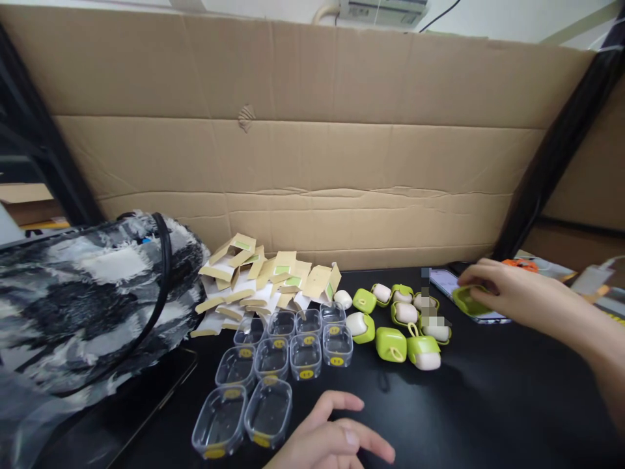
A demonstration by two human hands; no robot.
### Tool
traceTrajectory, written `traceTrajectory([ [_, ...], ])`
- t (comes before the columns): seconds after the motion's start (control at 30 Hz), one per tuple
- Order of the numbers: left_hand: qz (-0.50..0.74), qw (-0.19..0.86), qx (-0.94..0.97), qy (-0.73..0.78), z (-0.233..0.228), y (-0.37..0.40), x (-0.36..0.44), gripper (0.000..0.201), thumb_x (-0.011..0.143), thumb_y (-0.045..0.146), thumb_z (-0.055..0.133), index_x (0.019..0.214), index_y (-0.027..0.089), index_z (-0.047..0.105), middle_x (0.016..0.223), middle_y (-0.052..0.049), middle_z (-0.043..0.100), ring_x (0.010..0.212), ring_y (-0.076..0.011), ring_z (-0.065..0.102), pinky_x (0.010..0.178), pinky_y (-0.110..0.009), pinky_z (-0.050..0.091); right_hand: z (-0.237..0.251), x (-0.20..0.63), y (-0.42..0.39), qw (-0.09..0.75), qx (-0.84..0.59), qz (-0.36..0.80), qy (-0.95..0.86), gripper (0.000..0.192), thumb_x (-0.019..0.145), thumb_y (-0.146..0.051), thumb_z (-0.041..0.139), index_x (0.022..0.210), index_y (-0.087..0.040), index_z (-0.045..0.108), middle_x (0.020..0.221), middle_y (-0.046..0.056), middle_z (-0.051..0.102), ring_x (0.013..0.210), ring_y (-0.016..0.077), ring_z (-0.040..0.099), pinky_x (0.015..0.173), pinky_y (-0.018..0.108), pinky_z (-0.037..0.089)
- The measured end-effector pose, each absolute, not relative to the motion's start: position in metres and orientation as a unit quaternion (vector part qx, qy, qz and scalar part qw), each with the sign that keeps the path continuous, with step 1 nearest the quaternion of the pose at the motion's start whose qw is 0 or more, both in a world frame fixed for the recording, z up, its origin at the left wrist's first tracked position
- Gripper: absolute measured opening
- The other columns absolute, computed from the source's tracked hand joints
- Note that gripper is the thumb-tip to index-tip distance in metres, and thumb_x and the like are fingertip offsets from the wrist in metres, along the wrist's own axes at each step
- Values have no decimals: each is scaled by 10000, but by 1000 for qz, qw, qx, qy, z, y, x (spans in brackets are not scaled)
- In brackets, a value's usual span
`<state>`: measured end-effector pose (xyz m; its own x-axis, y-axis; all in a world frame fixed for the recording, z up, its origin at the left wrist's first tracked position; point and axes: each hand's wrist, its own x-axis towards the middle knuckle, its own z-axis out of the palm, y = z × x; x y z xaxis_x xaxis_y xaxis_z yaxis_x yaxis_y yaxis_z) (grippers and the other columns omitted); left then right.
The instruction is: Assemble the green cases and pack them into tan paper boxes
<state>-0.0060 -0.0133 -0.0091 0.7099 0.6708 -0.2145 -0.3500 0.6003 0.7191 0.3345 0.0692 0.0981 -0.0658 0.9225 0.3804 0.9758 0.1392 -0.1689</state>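
Over the phone point(444, 281) at the right, my right hand point(483, 286) pinches a small green case point(471, 301) between thumb and fingers. My left hand point(336, 433) is at the front edge of the view, fingers apart and nothing in them. Just beyond it stand several clear plastic boxes point(267, 412) in rows, each with a yellow smiley sticker. To their right lie several green cases with loops, such as one green case point(390, 343), many with a whitish rounded piece point(427, 360) inside.
Behind the boxes is a heap of open kraft-and-white paper packets point(254, 286). A black-and-white fluffy bag point(112, 273) with a black strap takes up the left. A cardboard wall point(312, 156) closes off the back of the black table point(469, 410).
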Motion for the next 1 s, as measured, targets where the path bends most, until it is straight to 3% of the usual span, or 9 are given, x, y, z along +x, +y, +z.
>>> traceTrajectory([
  [0.07, 316, 862, 333, 216, -15, -14, -7, 587, 606, 335, 806, 1050, 179, 455, 969, -119, 734, 505, -77, 586, 515, -216, 299, 106, 311, 57, 277, -604, -54, -746, 169, 777, -329, 510, 897, -259, 608, 786, 68, 683, 677, 255, 643, 591, 372, 490],
  [0.17, 326, 853, 341, 224, -13, -16, -10, 680, 662, 293, 812, 1188, 182, 396, 1102, -157, 697, 608, -89, 638, 594, -222, 359, 103, 263, 37, 360, -508, 91, -777, 108, 806, -344, 541, 814, -245, 585, 753, 29, 664, 667, 199, 631, 624, 321, 507],
  [0.3, 315, 856, 346, 218, -7, -19, -12, 708, 709, 324, 796, 1258, 190, 369, 1178, -173, 664, 637, -100, 663, 641, -237, 389, 77, 211, 17, 287, -468, 286, -786, 32, 763, -222, 572, 735, -207, 571, 702, 7, 648, 629, 154, 610, 576, 256, 494],
  [0.43, 317, 849, 359, 222, -9, -20, -10, 704, 715, 374, 791, 1287, 189, 425, 1061, -102, 695, 709, -124, 673, 719, -261, 412, 54, 188, 0, 246, -446, 381, -771, 55, 781, -234, 579, 760, -183, 578, 710, 27, 671, 634, 158, 616, 566, 252, 499],
  [0.57, 329, 840, 355, 245, -7, -20, -7, 542, 685, 363, 802, 1128, 135, 588, 1009, -104, 690, 949, -198, 650, 888, -328, 395, 62, 188, 1, 267, -402, 318, -816, 195, 860, -354, 544, 797, -192, 631, 785, 38, 680, 713, 167, 637, 648, 270, 528],
  [0.67, 305, 846, 348, 265, 0, -19, -5, 556, 604, 397, 821, 1031, 124, 593, 918, -105, 707, 888, -207, 644, 861, -341, 387, 80, 192, 32, 268, -442, 126, -847, 228, 913, -337, 465, 852, -206, 640, 855, 40, 685, 800, 182, 637, 741, 305, 517],
  [0.73, 290, 839, 370, 275, 7, -20, -5, 542, 552, 399, 830, 951, 131, 579, 859, -89, 708, 786, -183, 627, 803, -324, 381, 90, 189, 63, 242, -475, 61, -844, 153, 886, -261, 513, 883, -197, 652, 934, 55, 687, 906, 220, 624, 844, 366, 482],
  [0.83, 279, 823, 404, 287, 15, -23, -5, 377, 601, 320, 783, 851, 146, 560, 789, -72, 697, 684, -154, 589, 719, -298, 363, 97, 179, 108, 172, -509, 42, -842, 106, 876, -264, 603, 896, -179, 663, 1001, 63, 675, 985, 238, 604, 906, 431, 457],
  [1.0, 261, 772, 465, 346, 20, -25, -8, 204, 627, 251, 678, 775, 162, 569, 664, 1, 598, 559, -96, 449, 602, -264, 298, 86, 159, 147, 63, -538, 98, -835, 228, 936, -324, 567, 1108, -179, 609, 1136, 63, 627, 940, 195, 633, 812, 392, 533],
])
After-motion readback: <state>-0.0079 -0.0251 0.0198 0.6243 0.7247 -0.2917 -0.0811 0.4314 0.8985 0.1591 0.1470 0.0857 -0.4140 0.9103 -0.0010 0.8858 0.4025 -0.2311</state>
